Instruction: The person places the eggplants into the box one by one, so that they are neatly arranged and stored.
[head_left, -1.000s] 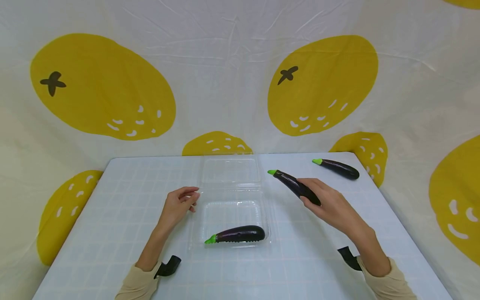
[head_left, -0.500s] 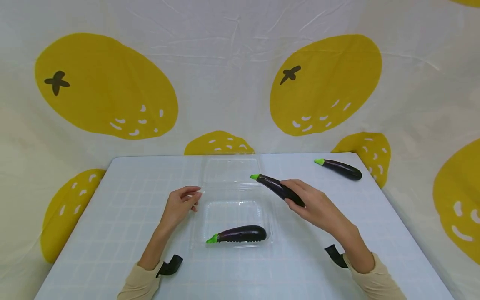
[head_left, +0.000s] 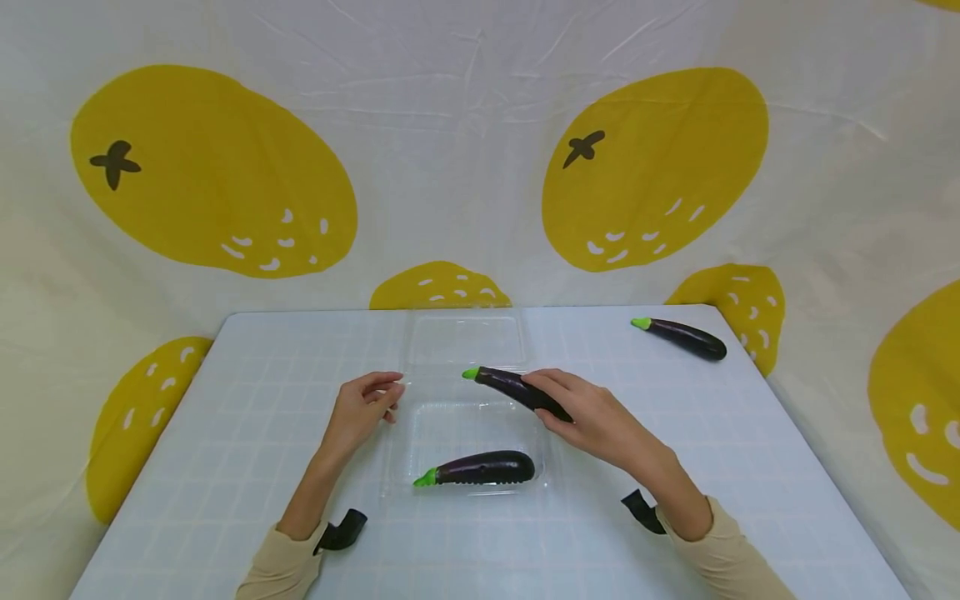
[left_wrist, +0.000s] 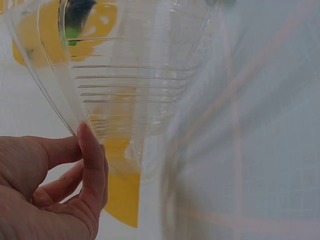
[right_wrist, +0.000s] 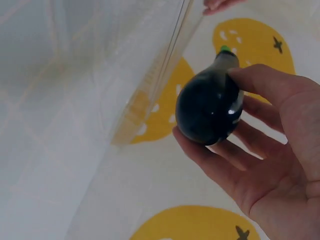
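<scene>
A clear plastic clamshell container [head_left: 420, 425] lies with its lid [head_left: 465, 340] folded back toward the wall. At its left edge, my left hand [head_left: 365, 408] pinches the rim between thumb and fingertips; the left wrist view shows the grip on the thin edge [left_wrist: 75, 131]. My right hand [head_left: 592, 417] holds a dark purple eggplant [head_left: 517, 390] by its fat end, above the container, its green stem pointing left. Another eggplant [head_left: 486, 468] lies in the front part of the container, stem to the left. In the right wrist view, the held eggplant [right_wrist: 207, 107] sits between thumb and fingers.
A third eggplant [head_left: 686, 337] lies at the table's back right corner. The white table [head_left: 225, 467] ends at a hanging cloth [head_left: 450, 183] printed with big yellow fruit. Black bands show at both wrists, near the beige sleeves.
My right hand has carried its eggplant leftward and slightly nearer, from right of the container to over it. The left hand keeps its place at the rim.
</scene>
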